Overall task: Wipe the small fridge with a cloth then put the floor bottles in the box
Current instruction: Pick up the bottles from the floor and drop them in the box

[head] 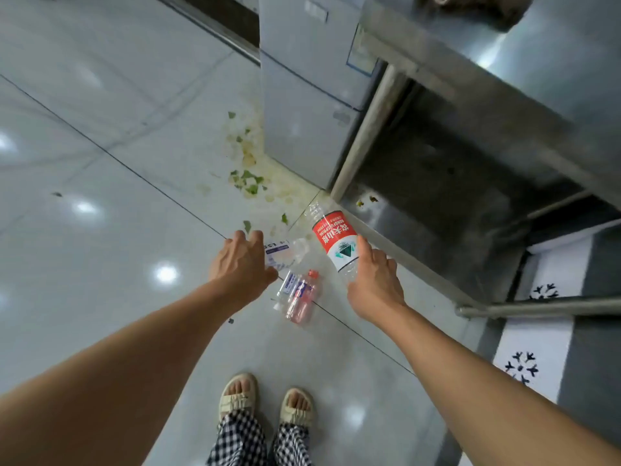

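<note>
your two bare forearms fill the bottom of the view, and between them your feet in cream strapped sandals (265, 403) stand on the glossy pale grey tiled floor (100, 230), below black-and-white checked trouser legs (258, 442).

your right hand (374, 284) grips the clear plastic water bottle with the red and white label (334, 242) near its base, fingers curled round it, index finger stretched up along the label. the bottle is lifted and tilted, its open neck pointing away from you toward the foot of the metal table leg (366, 129).

your left hand (240, 264) reaches down with its fingers curled over a crumpled clear plastic bottle with a white and blue label (285, 252) lying on the floor; you cannot tell whether the fingers have closed on it.

just beside both hands, nearer your feet, two more bottles lie touching on the tiles: a clear one with a blue and white label (290, 285) and a pink-tinted one with a red cap (305, 297).

green and pale yellow food scraps (247, 179) are scattered beyond, at the base of the small silver-grey fridge (302, 95), which stands against the stainless steel table (504, 79).
</note>
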`<state>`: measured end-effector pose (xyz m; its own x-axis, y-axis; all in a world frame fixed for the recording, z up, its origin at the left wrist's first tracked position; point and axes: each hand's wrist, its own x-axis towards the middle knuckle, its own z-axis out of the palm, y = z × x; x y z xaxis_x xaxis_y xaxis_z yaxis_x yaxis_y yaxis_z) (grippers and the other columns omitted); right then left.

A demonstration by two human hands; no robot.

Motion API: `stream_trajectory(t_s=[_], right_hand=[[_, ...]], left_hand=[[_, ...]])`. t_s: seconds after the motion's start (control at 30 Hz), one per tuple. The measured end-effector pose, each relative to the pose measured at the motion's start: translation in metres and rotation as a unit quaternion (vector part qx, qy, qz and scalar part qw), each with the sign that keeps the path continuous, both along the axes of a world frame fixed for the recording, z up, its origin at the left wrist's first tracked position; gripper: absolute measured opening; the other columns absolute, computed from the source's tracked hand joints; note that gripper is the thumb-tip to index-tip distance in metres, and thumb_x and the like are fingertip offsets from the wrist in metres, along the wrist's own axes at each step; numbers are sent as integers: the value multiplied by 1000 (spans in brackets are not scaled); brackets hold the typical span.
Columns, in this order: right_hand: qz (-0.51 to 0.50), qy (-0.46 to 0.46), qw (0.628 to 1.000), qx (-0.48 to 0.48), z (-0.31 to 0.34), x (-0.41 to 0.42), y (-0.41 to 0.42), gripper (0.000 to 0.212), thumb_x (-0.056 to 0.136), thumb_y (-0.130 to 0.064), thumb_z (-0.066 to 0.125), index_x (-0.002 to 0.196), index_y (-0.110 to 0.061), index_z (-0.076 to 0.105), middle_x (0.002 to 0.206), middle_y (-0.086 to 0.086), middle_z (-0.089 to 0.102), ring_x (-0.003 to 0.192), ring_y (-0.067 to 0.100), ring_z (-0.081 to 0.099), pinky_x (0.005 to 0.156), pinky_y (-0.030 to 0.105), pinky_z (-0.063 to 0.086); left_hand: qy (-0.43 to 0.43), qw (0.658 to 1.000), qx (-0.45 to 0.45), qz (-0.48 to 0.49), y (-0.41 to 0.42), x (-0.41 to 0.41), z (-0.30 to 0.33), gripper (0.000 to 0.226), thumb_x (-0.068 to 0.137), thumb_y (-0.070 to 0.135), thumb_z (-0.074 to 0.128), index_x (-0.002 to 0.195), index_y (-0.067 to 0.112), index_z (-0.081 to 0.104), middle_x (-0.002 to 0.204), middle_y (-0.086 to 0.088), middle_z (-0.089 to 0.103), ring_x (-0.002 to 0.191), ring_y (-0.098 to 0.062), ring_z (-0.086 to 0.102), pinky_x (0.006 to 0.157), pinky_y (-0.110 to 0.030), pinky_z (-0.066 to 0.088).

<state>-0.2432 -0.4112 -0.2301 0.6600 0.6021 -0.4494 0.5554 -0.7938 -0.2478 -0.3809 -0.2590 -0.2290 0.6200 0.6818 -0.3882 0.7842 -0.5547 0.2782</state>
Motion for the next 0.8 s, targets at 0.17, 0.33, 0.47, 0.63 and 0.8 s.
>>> stream_trajectory(t_s=[0.17,0.33,0.47,0.63,0.8], right_hand=[[-7,-16,1000,4,93,-7,-23,89,86,-25,67,147,-26,4,147,10,30,131,27,31,101,40,41],[-11,-26,1000,11,166,-10,-44,87,87,-20,66,148,-23,4,147,11,30,131,29,30,103,41,39],[-24,-53,997,42,210,-15,-58,82,88,-23,63,148,-22,7,143,13,34,129,30,33,102,41,41],[-35,-86,994,55,249,-24,-73,84,86,-20,65,148,-23,7,140,12,35,122,28,35,101,38,40],[-81,-123,987,58,281,-30,-82,84,86,-23,65,147,-23,7,139,11,36,120,28,37,94,37,41]], left_hand=[[-33,998,30,-43,-17,-12,88,60,81,35,64,130,12,39,115,-11,47,98,-22,46,73,-28,42],[-44,993,62,-85,-29,-21,161,65,78,37,68,131,13,39,117,-9,48,101,-21,46,75,-28,43],[-59,986,104,-120,-29,-21,212,65,72,39,71,127,16,45,113,-8,52,103,-23,48,77,-31,43],[-65,973,132,-179,-27,-13,256,66,72,41,69,128,18,43,114,-8,51,108,-27,47,84,-36,46],[-71,951,154,-259,-18,2,286,65,70,41,69,126,20,44,116,-5,52,112,-25,48,85,-37,48]])
